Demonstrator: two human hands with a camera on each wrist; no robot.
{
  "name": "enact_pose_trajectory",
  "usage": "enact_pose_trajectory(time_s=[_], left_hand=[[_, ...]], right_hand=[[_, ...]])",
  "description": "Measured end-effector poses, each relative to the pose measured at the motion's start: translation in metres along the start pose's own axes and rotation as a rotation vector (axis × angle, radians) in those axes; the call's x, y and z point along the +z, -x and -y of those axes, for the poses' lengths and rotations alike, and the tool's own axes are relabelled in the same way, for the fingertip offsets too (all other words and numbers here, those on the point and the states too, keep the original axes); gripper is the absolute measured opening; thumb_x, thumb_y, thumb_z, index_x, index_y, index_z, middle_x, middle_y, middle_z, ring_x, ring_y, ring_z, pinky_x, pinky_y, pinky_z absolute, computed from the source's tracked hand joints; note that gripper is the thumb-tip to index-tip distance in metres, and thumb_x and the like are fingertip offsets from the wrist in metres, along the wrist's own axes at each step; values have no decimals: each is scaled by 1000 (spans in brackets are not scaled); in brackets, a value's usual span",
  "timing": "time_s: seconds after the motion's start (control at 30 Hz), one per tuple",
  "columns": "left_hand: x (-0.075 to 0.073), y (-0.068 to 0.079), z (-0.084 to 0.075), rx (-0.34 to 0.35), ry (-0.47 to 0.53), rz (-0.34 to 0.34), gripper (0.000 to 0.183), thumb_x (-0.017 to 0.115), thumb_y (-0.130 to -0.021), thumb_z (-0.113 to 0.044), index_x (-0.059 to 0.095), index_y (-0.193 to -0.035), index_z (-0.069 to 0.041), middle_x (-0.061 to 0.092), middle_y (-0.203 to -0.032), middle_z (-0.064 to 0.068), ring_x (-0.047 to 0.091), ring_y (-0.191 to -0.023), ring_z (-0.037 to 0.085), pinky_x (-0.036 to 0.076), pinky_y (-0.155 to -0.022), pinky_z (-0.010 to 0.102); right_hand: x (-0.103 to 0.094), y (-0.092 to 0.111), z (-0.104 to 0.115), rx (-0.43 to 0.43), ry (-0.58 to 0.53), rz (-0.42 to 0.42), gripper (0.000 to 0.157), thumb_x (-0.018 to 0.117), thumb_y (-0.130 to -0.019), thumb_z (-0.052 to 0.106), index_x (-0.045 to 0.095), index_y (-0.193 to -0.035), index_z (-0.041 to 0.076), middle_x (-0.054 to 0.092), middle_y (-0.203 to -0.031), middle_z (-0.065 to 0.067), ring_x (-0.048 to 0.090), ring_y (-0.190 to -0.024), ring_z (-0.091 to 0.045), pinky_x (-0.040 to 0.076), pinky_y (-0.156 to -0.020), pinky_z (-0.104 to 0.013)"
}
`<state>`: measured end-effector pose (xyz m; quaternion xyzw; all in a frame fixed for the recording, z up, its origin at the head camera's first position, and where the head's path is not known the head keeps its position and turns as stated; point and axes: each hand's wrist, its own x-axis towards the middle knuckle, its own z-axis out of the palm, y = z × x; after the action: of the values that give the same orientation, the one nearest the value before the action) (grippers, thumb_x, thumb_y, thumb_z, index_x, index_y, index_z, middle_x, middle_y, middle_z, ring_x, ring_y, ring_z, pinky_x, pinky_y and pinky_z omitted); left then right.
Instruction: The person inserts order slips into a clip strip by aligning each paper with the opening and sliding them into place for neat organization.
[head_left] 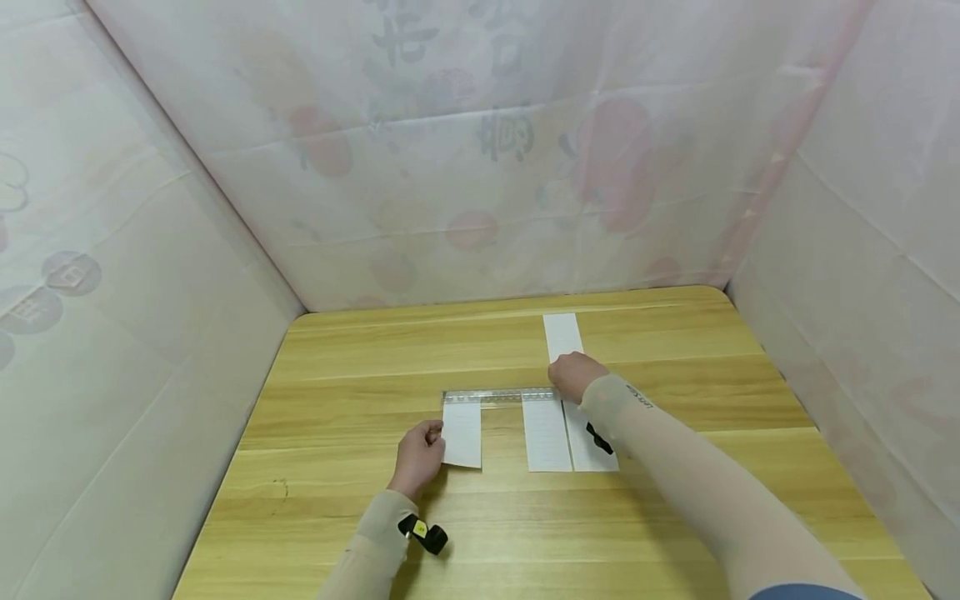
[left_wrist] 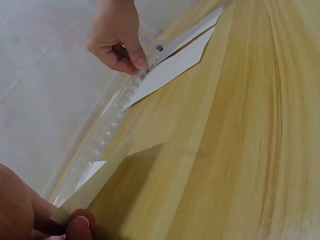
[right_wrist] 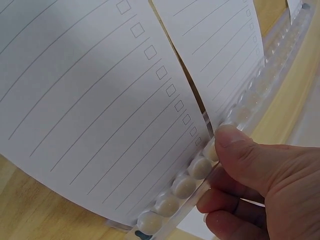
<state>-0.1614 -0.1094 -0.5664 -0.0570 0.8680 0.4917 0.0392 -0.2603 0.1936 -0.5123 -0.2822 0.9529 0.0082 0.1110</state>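
Note:
My left hand (head_left: pixel 417 457) pinches the left edge of a small white paper slip (head_left: pixel 462 435) between thumb and finger; in the left wrist view that slip (left_wrist: pixel 95 185) is tilted up off the table. Along the tops of the slips runs a clear plastic ruler (head_left: pixel 495 396) with a row of round bumps. Near its right end my right hand (head_left: pixel 576 375) pinches the ruler (right_wrist: pixel 185 186), thumb above and fingers curled below. Two more slips, a middle one (head_left: pixel 547 435) and a right one (head_left: pixel 592 450), lie side by side with a narrow gap, printed with lines and small checkboxes.
Another white paper strip (head_left: pixel 562 332) lies beyond my right hand, partly hidden by it. Everything rests on a wood-grain table (head_left: pixel 337 367). Pale printed cloth walls (head_left: pixel 450 167) stand at the back and both sides.

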Motion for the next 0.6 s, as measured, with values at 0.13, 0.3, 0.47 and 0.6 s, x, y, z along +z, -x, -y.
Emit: enact_pose_trajectory(time_s=[0.13, 0.3, 0.47, 0.6], left_hand=[[1, -1, -1, 0, -13, -14, 29, 56, -88, 0, 65, -115, 4, 56, -77, 3, 49, -68, 15, 42, -63, 30], [1, -1, -1, 10, -25, -12, 29, 56, -88, -1, 65, -115, 5, 56, -76, 2, 48, -67, 15, 41, -62, 30], [2, -2, 1, 4, -20, -11, 30, 55, -87, 0, 65, -115, 4, 55, -75, 3, 48, -66, 15, 41, -62, 30], [3, -1, 1, -1, -18, -4, 31, 55, -88, -2, 65, -117, 4, 55, -76, 2, 48, -66, 15, 40, -62, 30]], right_hand=[[-1, 0, 0, 5, -1, 6, 9, 77, -80, 8, 69, -81, 10, 65, -71, 1, 56, -59, -9, 50, -59, -26], [-2, 1, 1, 5, 6, 2, 8, 77, -81, 8, 69, -81, 10, 65, -71, 1, 56, -60, -9, 49, -59, -26], [-2, 2, 2, 1, 14, 1, 7, 74, -83, 6, 69, -80, 10, 64, -69, 1, 54, -58, -9, 48, -57, -26], [-3, 2, 2, 1, 42, -4, 6, 73, -84, 7, 69, -81, 10, 65, -70, 0, 55, -58, -10, 49, -58, -28]])
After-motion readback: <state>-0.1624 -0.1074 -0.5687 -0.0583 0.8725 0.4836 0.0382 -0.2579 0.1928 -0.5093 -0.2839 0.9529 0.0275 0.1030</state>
